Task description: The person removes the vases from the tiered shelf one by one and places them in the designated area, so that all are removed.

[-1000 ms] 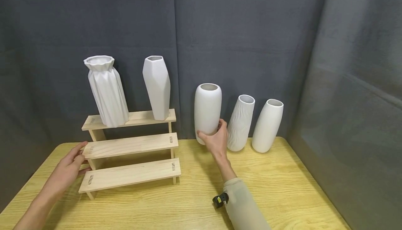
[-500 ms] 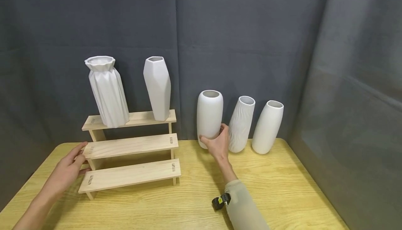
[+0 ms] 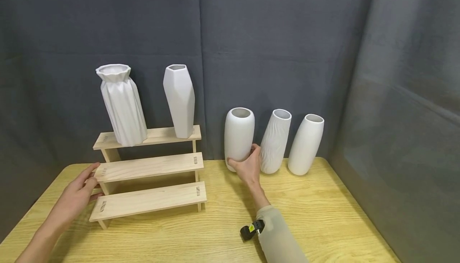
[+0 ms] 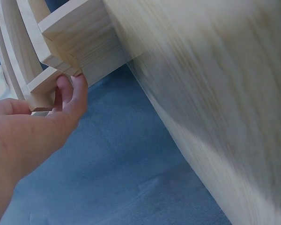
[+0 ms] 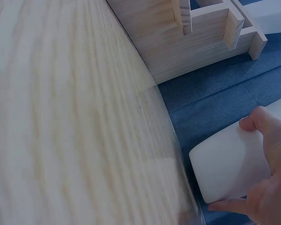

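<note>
My right hand [image 3: 248,168] grips a smooth white vase [image 3: 238,133] low on its body, thumb on one side and fingers on the other. In the right wrist view, the vase's base [image 5: 210,180] is close to the table surface; whether it touches cannot be told. My left hand [image 3: 74,195] holds the left end of the middle step of a three-step wooden display stand [image 3: 151,166]. The left wrist view shows curled fingers [image 4: 74,96] at that step's end. On the stand's top step are a pleated white vase [image 3: 123,109] and a faceted white vase [image 3: 181,101].
Right of the gripped vase stand a wavy-ribbed white vase [image 3: 276,141] and another plain white vase [image 3: 306,145], near the back edge of the wooden table [image 3: 172,243]. Grey cloth [image 3: 287,35] hangs behind and at the right side.
My right hand has lowered the smooth vase and shifted it slightly right, mostly in the first half second. The left hand keeps its hold on the stand, which has not moved.
</note>
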`<state>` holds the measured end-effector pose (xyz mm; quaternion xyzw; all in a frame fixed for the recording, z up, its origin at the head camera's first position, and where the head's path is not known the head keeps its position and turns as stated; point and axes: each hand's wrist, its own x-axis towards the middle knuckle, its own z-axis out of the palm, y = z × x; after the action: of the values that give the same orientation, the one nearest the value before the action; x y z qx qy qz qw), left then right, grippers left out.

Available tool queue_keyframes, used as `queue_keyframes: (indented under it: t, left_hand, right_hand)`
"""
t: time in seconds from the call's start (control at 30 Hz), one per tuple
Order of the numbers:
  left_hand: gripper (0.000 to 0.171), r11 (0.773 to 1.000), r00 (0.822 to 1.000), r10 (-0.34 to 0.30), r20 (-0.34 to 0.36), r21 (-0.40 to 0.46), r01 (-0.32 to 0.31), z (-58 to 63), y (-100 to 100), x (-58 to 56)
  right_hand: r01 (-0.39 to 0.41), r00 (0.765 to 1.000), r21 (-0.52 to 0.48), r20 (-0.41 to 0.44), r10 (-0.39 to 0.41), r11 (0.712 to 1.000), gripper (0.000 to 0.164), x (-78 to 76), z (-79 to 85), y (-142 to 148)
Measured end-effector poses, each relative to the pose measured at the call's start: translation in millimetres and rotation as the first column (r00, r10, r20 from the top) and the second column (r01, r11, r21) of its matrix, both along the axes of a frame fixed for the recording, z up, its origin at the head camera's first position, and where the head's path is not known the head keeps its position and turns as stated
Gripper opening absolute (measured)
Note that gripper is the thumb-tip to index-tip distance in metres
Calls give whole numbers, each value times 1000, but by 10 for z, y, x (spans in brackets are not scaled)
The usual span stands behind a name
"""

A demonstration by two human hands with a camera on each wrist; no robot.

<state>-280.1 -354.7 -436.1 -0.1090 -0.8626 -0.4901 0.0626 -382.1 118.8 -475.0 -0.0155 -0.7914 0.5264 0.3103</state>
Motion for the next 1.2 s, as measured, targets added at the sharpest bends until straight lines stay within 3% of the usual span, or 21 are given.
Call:
queue_keyframes:
  t: [0.33,0.77,0.87,1.0,1.1,1.2]
  left_hand:
    - [57,1000,1000,12,-8,-12,-12,4,12,15]
    - [57,1000,999,-28,41,13,27,1,-27,17]
    - [57,999,998,-35,59,22,34,-6,-54,38]
    - [57,999,998,-43,51,30,41,13,-51,42]
    - [58,998,998,-46,39,36,44,29,-29,30]
    - [58,998,998,-45,46,42,43,38,-21,13]
  right_hand:
    - [3,1000,-9,12,-2,1000,88,-12,-50,-21]
    - [9,995,-63,104,-2,998,92,40,77,-156]
    - [-10,999,-93,52,15,996,96,57,149,-190]
    - [-34,998,-157,-62,25,987,93,103,367,-175]
    - [-45,990,-205,-143,16,978,87,173,554,-143]
    - [-48,967,-223,-255,-11,974,73,242,703,-127]
